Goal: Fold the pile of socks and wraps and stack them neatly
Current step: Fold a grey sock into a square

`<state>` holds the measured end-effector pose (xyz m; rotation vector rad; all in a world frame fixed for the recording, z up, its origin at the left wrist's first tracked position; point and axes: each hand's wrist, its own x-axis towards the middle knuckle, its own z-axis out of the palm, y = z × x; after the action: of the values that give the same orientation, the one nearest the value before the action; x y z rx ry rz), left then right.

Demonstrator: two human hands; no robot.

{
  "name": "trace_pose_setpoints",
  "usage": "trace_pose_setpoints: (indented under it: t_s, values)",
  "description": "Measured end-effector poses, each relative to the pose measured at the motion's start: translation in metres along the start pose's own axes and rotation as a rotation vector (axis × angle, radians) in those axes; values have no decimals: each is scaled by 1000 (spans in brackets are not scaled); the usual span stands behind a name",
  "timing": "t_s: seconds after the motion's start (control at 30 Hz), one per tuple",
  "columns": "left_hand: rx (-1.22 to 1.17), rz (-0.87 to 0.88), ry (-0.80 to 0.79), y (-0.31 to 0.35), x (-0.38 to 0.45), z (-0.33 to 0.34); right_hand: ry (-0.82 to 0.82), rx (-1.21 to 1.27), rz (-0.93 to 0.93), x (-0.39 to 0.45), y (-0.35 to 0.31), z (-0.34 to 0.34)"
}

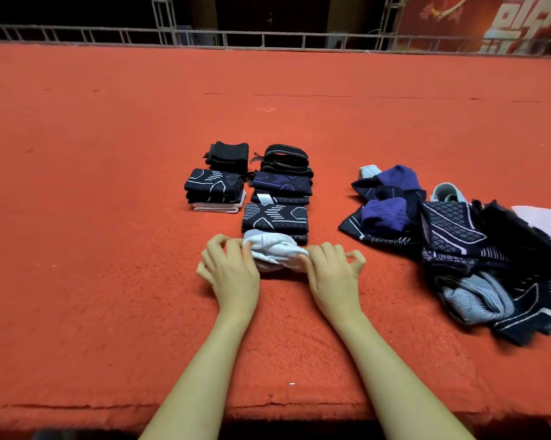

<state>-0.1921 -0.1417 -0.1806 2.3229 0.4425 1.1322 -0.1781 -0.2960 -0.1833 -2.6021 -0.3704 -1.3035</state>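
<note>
A white sock [272, 250] lies bunched on the red felt table [109, 217]. My left hand [231, 268] pinches its left end and my right hand [331, 271] pinches its right end. Just behind it sits a folded navy patterned stack [275, 219]. Further back are more folded stacks: a navy and purple one [280, 185], a black wrap bundle [285, 158], a navy stack on a pink piece [215, 190] and a black folded piece [228, 155]. An unfolded pile of navy, purple, grey and pink socks and wraps [458, 249] lies to the right.
The table's front edge [268, 411] runs close to my forearms. A metal railing [268, 39] borders the far edge, with a red patterned panel [490, 20] behind it at the upper right.
</note>
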Motion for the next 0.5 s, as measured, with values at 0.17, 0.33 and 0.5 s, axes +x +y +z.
trace_pose_setpoints:
  t_s: [0.17, 0.33, 0.5]
  values:
    - [9, -149, -8, -2, 7, -2, 32, -45, 40, -1, 3, -1]
    - [9, -168, -37, -2, 9, -1, -6, 24, 8, -1, 0, -6]
    - [-191, 116, -116, -7, 8, -10, -125, 316, -145, -3, 3, -13]
